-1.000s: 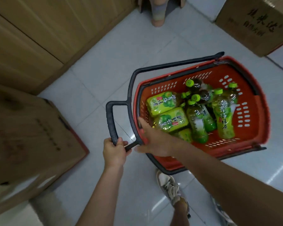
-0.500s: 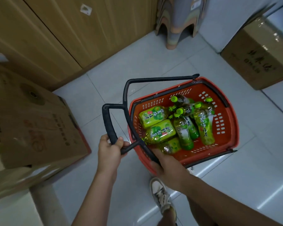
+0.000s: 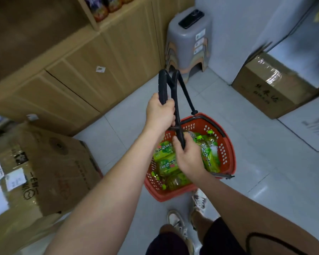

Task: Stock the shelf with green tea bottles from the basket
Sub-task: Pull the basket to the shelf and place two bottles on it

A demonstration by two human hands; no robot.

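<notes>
Left hand [image 3: 159, 114]: fingers wrapped around black handle grip [image 3: 162, 87]. Right hand [image 3: 187, 158]: curled around handle bar, above red basket [image 3: 228, 153] holding green tea bottles [image 3: 209, 157].

The red perforated basket [image 3: 227, 159] has its long black handle [image 3: 163, 87] raised upright above it. Green tea bottles [image 3: 209, 159] (yellow-green labels, bright green caps) lie jumbled on their sides inside.
</notes>
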